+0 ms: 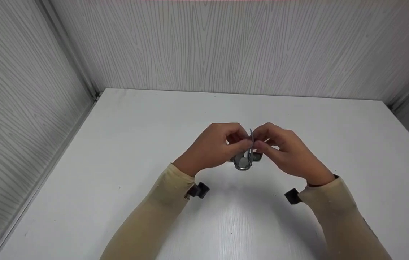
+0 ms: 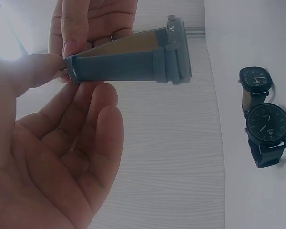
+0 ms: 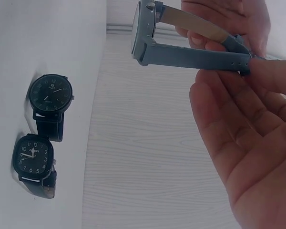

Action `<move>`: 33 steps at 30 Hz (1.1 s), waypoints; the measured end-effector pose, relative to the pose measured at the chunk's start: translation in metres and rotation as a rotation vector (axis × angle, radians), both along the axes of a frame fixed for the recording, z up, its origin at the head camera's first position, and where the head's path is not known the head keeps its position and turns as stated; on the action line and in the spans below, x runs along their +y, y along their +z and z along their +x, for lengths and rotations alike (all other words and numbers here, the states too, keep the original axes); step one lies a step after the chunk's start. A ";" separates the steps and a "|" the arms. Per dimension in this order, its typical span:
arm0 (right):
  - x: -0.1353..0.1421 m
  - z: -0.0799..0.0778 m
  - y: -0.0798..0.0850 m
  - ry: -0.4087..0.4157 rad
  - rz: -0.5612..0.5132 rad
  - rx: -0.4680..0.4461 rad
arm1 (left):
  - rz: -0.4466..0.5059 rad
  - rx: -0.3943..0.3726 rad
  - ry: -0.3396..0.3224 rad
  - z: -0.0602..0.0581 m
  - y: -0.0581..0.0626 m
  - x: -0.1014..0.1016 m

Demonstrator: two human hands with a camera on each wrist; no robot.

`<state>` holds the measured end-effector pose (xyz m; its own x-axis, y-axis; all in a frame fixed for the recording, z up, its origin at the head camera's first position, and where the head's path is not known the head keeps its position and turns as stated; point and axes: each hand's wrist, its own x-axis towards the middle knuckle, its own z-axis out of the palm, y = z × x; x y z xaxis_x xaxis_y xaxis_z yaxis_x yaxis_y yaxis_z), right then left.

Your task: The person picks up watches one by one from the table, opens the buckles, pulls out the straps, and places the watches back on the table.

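Observation:
A wristwatch [image 1: 242, 167] with a blue-grey strap hangs between both hands, above the white table. Its strap [image 2: 117, 67] bends round into a loop, tan on the inner side, with the silvery case [image 2: 181, 52] at the far end from the fingers. My left hand [image 1: 215, 148] pinches one strap end near the keeper loop between thumb and finger. With thumb and fingers, my right hand [image 1: 285, 153] pinches the other end, just past the small holes [image 3: 238, 63]. Fingertips of both hands nearly meet there, and the fingers partly hide the buckle area.
Two more watches lie on the table beneath the hands: a round black one [image 3: 51, 94] and a squarish black one [image 3: 34, 160], close together. The white table [image 1: 146, 119] backs onto a pale wood-grain panel [image 1: 204, 47], with another panel [image 1: 13, 90] along the left.

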<state>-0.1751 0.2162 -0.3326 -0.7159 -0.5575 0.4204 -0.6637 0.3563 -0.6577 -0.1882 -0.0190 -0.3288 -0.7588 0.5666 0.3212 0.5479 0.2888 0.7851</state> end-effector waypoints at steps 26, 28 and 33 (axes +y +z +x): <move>-0.003 0.002 0.002 0.000 0.035 -0.054 | -0.022 -0.027 0.106 0.005 0.001 0.007; -0.003 0.002 0.002 -0.015 0.028 -0.041 | -0.002 -0.037 0.107 0.006 0.001 0.007; -0.003 0.001 0.001 -0.033 0.033 -0.025 | 0.038 -0.038 0.095 0.006 0.000 0.008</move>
